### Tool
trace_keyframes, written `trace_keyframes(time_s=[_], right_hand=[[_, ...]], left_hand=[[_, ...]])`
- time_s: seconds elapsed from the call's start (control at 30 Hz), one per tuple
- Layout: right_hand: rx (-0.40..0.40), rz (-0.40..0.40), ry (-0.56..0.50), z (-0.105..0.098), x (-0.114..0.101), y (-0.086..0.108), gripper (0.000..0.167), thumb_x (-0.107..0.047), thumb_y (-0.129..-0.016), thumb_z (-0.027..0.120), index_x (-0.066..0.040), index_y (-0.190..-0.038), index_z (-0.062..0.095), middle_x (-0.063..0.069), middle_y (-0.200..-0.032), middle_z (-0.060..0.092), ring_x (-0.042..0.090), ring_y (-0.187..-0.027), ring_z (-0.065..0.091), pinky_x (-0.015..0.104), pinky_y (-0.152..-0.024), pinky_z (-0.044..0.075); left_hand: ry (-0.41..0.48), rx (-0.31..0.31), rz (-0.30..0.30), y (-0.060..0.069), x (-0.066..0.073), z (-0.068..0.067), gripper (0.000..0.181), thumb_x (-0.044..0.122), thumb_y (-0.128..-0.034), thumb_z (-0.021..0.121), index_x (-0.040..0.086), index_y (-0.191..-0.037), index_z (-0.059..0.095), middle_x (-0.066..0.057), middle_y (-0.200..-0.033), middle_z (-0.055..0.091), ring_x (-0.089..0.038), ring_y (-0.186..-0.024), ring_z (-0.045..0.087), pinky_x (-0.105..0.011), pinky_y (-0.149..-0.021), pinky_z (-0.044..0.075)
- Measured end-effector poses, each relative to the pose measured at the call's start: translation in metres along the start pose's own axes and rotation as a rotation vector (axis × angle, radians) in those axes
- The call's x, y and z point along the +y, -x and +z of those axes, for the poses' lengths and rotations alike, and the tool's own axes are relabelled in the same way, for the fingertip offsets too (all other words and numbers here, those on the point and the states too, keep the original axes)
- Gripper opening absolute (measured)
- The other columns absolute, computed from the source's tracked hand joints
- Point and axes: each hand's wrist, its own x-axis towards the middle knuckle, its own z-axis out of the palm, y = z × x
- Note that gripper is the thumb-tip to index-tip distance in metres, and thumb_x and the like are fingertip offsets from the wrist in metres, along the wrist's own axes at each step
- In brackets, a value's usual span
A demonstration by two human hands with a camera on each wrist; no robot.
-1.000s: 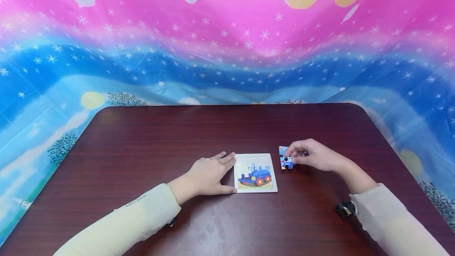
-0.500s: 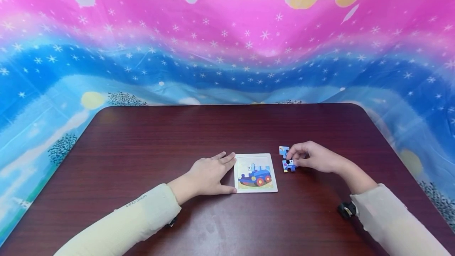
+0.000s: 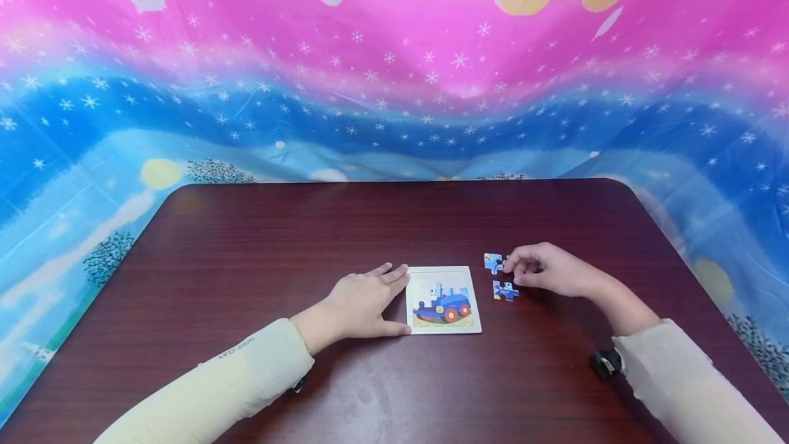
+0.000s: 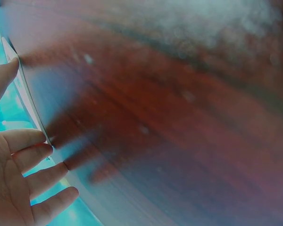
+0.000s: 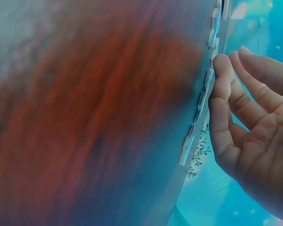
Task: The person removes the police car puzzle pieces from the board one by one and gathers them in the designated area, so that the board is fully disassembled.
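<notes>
A square white-framed jigsaw puzzle (image 3: 439, 269) with a picture of a blue vehicle on red wheels lies on the table. Against its left edge rest the spread fingertips and thumb of my left hand (image 3: 364, 303). To the right of the frame lie an upper loose puzzle piece (image 3: 492, 263) and a lower loose puzzle piece (image 3: 505, 291). My right hand (image 3: 551, 269), fingers loosely bent, hovers low at these pieces and partly hides another. In the right wrist view, the index finger touches a puzzle piece (image 5: 207, 84), while the thumb stands apart.
The dark wooden table (image 3: 308, 225) has rounded far corners. Behind it hangs a pink and blue curtain (image 3: 394, 88) with snowflakes. A black wrist device (image 3: 606, 363) sits under the right sleeve (image 3: 684, 375).
The lower puzzle piece has separated from the upper one and slid slightly down and right. My right hand has shifted a little to the right, off that piece. The left hand stays put.
</notes>
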Motion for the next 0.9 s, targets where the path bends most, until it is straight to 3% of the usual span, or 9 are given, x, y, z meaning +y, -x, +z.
trace_keyframes(time_s=[0.37, 0.63, 0.9], right_hand=[[-0.011, -0.056, 0.007, 0.006, -0.015, -0.018, 0.014, -0.003, -0.092, 0.066, -0.004, -0.106, 0.07, 0.0, -0.09, 0.069, 0.008, -0.08, 0.06, 0.025, -0.072, 0.051], [-0.061, -0.083, -0.001, 0.02, -0.038, -0.041, 0.016, -0.004, -0.092, 0.066, -0.004, -0.108, 0.071, 0.0, -0.088, 0.067, 0.014, -0.078, 0.059, 0.026, -0.07, 0.052], [-0.138, -0.128, 0.036, 0.036, -0.056, -0.059, 0.018, -0.005, -0.09, 0.07, -0.006, -0.107, 0.072, 0.001, -0.091, 0.065, 0.011, -0.078, 0.055, 0.024, -0.07, 0.05]], left_hand=[[0.006, -0.01, -0.009, 0.002, 0.001, -0.002, 0.09, 0.073, -0.084, 0.058, 0.017, -0.153, 0.041, 0.002, -0.159, 0.038, -0.019, -0.146, 0.04, -0.043, -0.094, 0.055], [0.006, -0.01, -0.007, 0.001, 0.002, -0.002, 0.09, 0.073, -0.0839, 0.059, 0.016, -0.152, 0.042, 0.002, -0.159, 0.039, -0.02, -0.145, 0.041, -0.043, -0.095, 0.055], [0.021, -0.017, -0.014, 0.001, 0.002, -0.003, 0.09, 0.073, -0.0837, 0.059, 0.016, -0.152, 0.042, 0.001, -0.159, 0.039, -0.021, -0.145, 0.041, -0.045, -0.097, 0.054]])
